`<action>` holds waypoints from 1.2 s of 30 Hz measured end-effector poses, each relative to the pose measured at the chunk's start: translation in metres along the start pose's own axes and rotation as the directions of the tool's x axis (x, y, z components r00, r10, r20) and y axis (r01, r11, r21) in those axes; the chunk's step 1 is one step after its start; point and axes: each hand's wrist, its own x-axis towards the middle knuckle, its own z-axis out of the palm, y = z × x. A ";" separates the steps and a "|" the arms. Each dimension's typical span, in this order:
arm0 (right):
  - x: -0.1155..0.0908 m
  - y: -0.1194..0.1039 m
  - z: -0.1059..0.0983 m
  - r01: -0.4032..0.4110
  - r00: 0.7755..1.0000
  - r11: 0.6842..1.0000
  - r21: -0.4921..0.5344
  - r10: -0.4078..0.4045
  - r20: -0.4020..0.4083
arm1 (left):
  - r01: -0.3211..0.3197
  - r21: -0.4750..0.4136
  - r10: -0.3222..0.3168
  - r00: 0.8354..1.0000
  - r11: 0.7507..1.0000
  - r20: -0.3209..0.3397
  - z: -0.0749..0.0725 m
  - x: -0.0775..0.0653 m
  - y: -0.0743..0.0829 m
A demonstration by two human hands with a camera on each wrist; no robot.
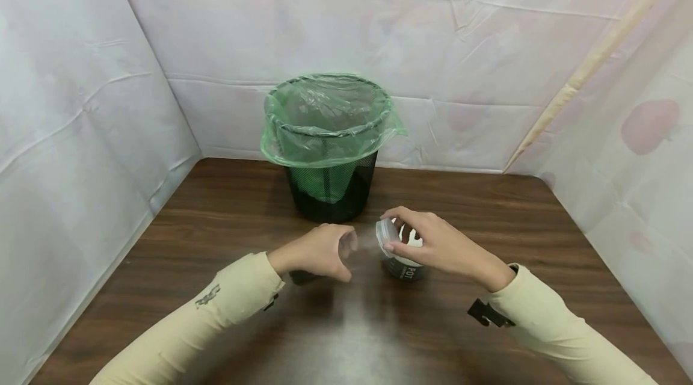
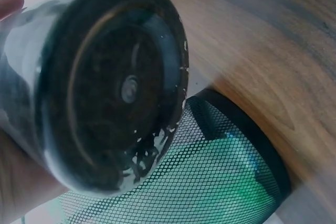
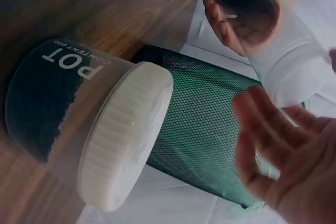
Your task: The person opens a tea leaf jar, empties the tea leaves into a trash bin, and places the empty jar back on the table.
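Note:
My left hand (image 1: pixel 319 251) grips a clear jar with a dark lower part (image 3: pixel 281 35), tipped on its side in the air. Its round dark base (image 2: pixel 118 87) fills much of the left wrist view. At the jar's other end, the thumb and fingers of my right hand (image 1: pixel 441 245) are on either side of a whitish translucent lid (image 1: pixel 386 236), pinching it. Just behind the right hand stands a second jar (image 1: pixel 404 269), black below, marked POT. Its ribbed white screw lid (image 3: pixel 126 137) is on. Whatever the held jar contains cannot be made out.
Behind the hands, a black mesh bin (image 1: pixel 331 189) with a green plastic liner (image 1: pixel 325 153) stands on the brown wood-grain table (image 1: pixel 216 210). White patterned sheeting (image 1: pixel 346 18) hangs around the table's back and sides. A blurred pale glare lies at the front of the table.

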 end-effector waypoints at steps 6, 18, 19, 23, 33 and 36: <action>-0.003 0.008 0.001 0.182 0.982 0.976 0.120 -0.188 0.033 | 0.008 0.053 -0.008 1.000 0.999 0.003 -0.002 0.002 0.001; 0.001 0.002 0.003 -0.131 0.991 0.991 0.035 0.132 -0.017 | 0.028 0.107 -0.028 1.000 0.994 -0.010 -0.001 0.006 0.003; 0.001 0.003 0.004 -0.102 0.994 0.993 0.059 0.103 -0.019 | 0.029 0.102 -0.029 1.000 0.994 -0.007 -0.001 0.006 0.003; -0.001 0.007 0.006 0.074 0.997 0.989 0.129 -0.071 -0.033 | 0.050 0.088 -0.050 0.999 0.995 -0.008 -0.004 0.005 0.002; -0.003 0.001 0.006 -0.080 0.993 0.994 0.072 0.086 -0.078 | 0.065 0.113 -0.062 0.998 0.991 -0.028 -0.004 0.003 0.007; -0.001 0.000 0.004 -0.125 0.987 0.990 0.057 0.130 -0.098 | 0.066 0.117 -0.062 0.997 0.991 -0.034 -0.004 0.002 0.009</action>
